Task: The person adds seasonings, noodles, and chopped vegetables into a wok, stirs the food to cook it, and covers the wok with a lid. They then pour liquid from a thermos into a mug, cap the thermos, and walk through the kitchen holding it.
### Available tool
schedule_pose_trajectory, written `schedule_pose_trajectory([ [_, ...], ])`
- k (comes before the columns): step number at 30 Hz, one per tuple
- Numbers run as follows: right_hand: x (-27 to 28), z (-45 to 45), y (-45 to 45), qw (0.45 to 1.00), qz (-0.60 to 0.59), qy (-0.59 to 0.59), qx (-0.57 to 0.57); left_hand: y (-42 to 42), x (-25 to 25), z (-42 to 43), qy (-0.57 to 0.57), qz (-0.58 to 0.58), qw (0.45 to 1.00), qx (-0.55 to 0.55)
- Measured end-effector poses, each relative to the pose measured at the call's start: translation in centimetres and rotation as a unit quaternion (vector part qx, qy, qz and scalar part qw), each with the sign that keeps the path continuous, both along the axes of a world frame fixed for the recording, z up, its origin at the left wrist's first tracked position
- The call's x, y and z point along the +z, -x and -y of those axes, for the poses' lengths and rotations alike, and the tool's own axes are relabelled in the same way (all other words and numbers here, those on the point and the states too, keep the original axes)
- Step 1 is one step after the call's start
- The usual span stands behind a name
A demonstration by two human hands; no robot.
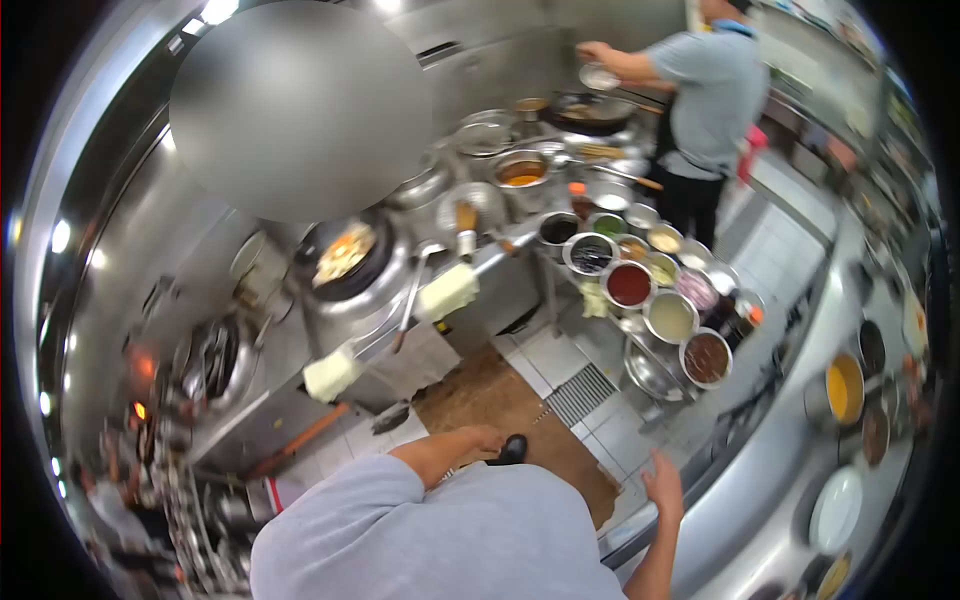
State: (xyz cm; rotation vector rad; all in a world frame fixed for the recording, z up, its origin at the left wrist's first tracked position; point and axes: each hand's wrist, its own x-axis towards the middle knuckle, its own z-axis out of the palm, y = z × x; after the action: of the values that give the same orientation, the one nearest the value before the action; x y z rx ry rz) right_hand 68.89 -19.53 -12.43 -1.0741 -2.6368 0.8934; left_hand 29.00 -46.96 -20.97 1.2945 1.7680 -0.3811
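My left hand (pixel 484 440) hangs in front of my body, above the brown floor mat (pixel 460 397) and near my black shoe (pixel 513 449). Its fingers are too small and blurred to read. My right hand (pixel 663 482) is out to the right with fingers apart and nothing in it, beside the steel counter (pixel 740 475). Ahead on the left, a black wok (pixel 375 278) with pale and orange food sits on the stove. A ladle (pixel 412 290) lies along the stove edge. Folded pale cloths (pixel 448 291) rest on the front rail.
Metal pots of sauces and seasonings (pixel 629 285) crowd a stand ahead to the right. Another person (pixel 712 110) works at a farther wok (pixel 592 113). A floor drain (pixel 580 396) lies near the mat. The right counter carries a white plate (pixel 836 510) and a pot of yellow liquid (pixel 846 389).
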Motion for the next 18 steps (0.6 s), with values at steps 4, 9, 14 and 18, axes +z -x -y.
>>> schedule_pose_trajectory([
  [4, -2.9, 3.9, 6.6, 0.984, -0.008, 0.161, 0.08, 1.9, -2.8, 5.2, -0.103, 0.063, 0.988, 0.101],
  [9, -14.7, 11.1, 9.6, 0.983, -0.022, 0.152, 0.103, 6.1, -3.3, 7.6, -0.15, 0.055, 0.959, 0.233],
  [14, -18.2, 14.2, 8.8, 0.97, 0.141, 0.195, 0.024, 11.1, -3.5, 9.7, -0.175, 0.093, 0.951, 0.237],
  [18, -18.8, 15.2, 10.4, 0.954, 0.211, 0.21, -0.032, 14.9, -2.6, 10.4, -0.219, 0.123, 0.936, 0.245],
])
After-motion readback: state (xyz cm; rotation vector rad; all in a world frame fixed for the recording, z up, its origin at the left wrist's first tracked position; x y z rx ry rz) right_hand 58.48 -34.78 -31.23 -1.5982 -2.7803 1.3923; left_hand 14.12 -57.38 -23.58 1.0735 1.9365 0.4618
